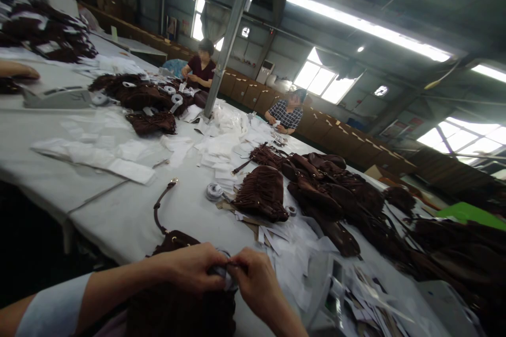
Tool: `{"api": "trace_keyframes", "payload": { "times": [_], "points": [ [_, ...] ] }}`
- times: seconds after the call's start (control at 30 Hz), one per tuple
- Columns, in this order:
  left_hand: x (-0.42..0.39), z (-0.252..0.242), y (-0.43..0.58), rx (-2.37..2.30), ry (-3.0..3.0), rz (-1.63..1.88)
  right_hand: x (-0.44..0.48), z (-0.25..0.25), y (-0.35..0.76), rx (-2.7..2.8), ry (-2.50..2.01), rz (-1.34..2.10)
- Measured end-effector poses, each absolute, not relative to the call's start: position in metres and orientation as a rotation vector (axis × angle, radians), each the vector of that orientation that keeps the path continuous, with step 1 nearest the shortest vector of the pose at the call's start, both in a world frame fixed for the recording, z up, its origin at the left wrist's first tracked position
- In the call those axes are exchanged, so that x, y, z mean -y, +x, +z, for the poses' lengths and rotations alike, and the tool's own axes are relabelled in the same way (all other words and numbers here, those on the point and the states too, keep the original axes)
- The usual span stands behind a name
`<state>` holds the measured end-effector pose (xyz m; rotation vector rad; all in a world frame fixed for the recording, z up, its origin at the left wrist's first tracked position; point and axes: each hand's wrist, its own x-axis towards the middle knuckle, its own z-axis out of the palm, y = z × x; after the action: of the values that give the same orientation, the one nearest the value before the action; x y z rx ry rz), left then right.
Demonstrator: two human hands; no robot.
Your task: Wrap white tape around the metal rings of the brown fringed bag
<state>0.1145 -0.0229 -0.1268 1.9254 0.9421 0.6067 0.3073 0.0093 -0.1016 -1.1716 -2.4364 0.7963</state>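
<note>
A dark brown fringed bag [182, 305] lies at the table's near edge, in front of me and under my hands. Its strap [158, 210], with a metal buckle at the tip, stretches away over the white table. My left hand [197, 268] is closed around a grey-white roll [224, 269] at the top of the bag. On the other side my right hand [255, 276] pinches at the same roll, fingertips touching those of the left. Exactly what lies between the fingertips is hidden.
Brown fringed bags [261, 192] are heaped to the right, with more bags [134, 95] at far left. Paper strips [276, 247] and white wrapping sheets [225, 137] litter the table. A metal post [231, 37] rises from the middle. Two people [201, 66] work across the table.
</note>
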Motion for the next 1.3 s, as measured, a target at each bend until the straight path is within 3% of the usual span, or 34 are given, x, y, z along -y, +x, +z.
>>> {"api": "trace_keyframes", "payload": {
  "times": [0.13, 0.23, 0.57, 0.87, 1.13, 1.3],
  "points": [
    [0.030, -0.131, 0.114, -1.090, 1.987, 0.661, -0.001, -0.118, 0.301, 2.589, -1.109, 0.348],
    [0.034, -0.135, 0.114, -1.288, 2.068, 0.621, 0.002, -0.127, 0.295, 2.585, -1.072, 0.231],
    [0.040, -0.135, 0.110, -1.190, 2.095, 0.588, -0.009, -0.095, 0.294, 2.616, -1.053, 0.967],
    [0.047, -0.141, 0.113, -1.246, 2.054, 0.642, 0.000, -0.118, 0.291, 2.703, -1.136, 0.481],
    [0.044, -0.156, 0.121, -1.372, 1.716, 0.819, 0.001, -0.111, 0.292, 2.675, -0.980, 0.705],
    [0.039, -0.166, 0.129, -1.363, 1.378, 0.916, 0.007, -0.120, 0.292, 2.662, -0.974, 0.466]
  ]
}}
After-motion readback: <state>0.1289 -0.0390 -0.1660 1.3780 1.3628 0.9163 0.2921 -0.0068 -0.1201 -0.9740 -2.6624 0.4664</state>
